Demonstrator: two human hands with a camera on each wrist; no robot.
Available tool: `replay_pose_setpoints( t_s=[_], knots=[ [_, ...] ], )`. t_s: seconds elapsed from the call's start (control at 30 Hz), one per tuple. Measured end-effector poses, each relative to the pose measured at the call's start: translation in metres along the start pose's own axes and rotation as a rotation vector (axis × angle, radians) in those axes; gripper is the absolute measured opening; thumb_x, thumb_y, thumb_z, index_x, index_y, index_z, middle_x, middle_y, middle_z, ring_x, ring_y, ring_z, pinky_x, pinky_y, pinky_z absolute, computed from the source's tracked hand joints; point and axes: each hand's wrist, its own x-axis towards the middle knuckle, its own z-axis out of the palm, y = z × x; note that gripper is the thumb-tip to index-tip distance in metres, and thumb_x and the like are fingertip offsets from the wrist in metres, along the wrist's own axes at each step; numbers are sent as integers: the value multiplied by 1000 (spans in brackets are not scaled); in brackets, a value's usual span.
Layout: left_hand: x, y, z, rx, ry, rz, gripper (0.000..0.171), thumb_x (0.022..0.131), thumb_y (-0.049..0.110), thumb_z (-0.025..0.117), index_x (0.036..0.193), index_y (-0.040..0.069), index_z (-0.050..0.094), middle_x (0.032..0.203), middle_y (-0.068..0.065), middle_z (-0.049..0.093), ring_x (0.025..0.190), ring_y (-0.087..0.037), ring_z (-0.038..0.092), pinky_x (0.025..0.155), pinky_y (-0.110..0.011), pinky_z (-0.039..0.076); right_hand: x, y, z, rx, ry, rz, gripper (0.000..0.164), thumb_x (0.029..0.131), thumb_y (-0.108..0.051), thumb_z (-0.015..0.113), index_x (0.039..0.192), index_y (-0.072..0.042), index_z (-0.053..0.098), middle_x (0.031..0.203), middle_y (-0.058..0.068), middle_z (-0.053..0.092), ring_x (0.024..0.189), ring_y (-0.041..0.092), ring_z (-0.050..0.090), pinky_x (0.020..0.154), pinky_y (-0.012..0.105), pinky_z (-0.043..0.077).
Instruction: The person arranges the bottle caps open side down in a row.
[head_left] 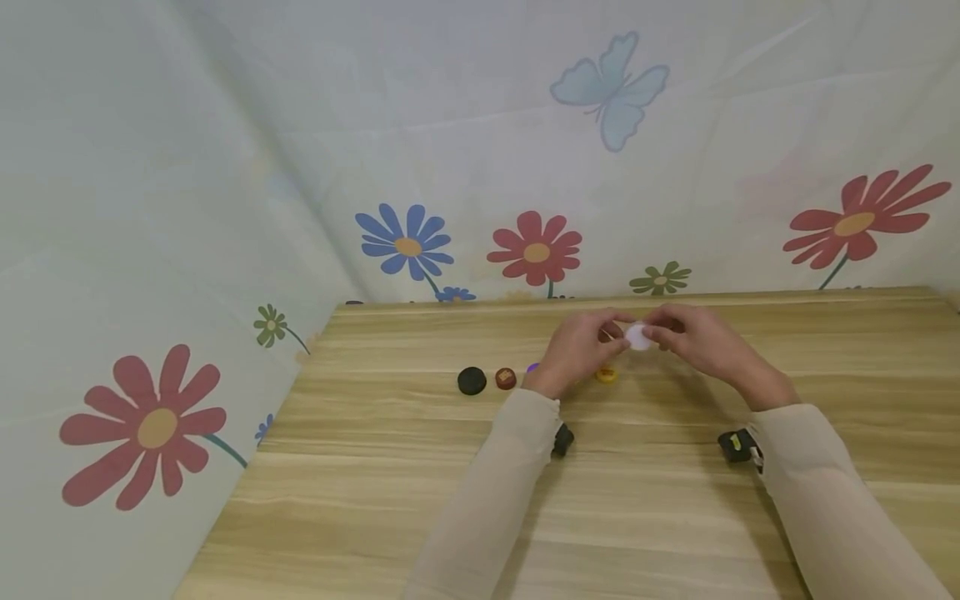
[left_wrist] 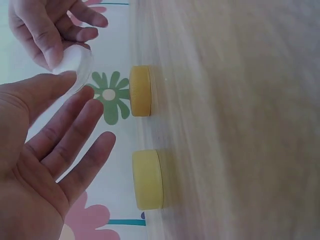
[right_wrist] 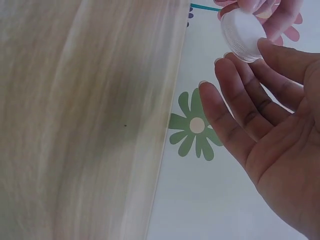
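Note:
A white bottle cap with a ridged side is raised above the table, held between both hands. My left hand pinches its left edge with thumb and fingers. From the other side, my right hand pinches the right edge. The right wrist view gives the clearest look at the ridged rim of the white cap; there the right thumb lies on the edge and the other fingers are behind. Below the hands, an orange-yellow cap and a paler yellow cap sit on the table.
Left of the left forearm, a black cap, a reddish-brown cap and a partly hidden purple cap form a row on the wooden table. A flower-printed cloth hangs behind the table's back edge and along its left side.

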Motion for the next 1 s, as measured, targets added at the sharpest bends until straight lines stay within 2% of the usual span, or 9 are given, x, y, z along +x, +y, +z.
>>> replay_pose_setpoints(
  t_s=[0.17,0.43,0.7,1.0],
  knots=[
    [-1,1,-1,-33,-14,2,40,97,15,81,136,16,73,103,2,79,86,-2,68,76,-14,50,0,0,0,29,-3,10,26,108,-14,65,122,7,67,103,15,74,87,27,69,74,41,56],
    [-2,2,-2,-28,-24,-6,41,95,18,83,135,16,73,103,2,79,87,-5,70,76,-14,50,-1,-3,-2,36,-12,16,26,107,-13,66,123,7,66,101,13,75,86,26,70,73,38,56],
    [-2,1,-2,-26,-28,-16,32,95,21,84,125,15,77,104,5,77,88,-4,68,76,-14,50,-3,-5,-3,-8,-36,-15,32,96,-14,82,122,1,71,108,12,73,97,27,69,81,41,56],
    [-2,4,-3,0,-54,7,25,92,28,86,115,18,82,108,9,76,94,-6,66,78,-16,48,-2,-4,-5,-13,-79,-58,29,89,-8,87,113,0,73,102,7,72,94,26,66,80,40,55]
  ],
)
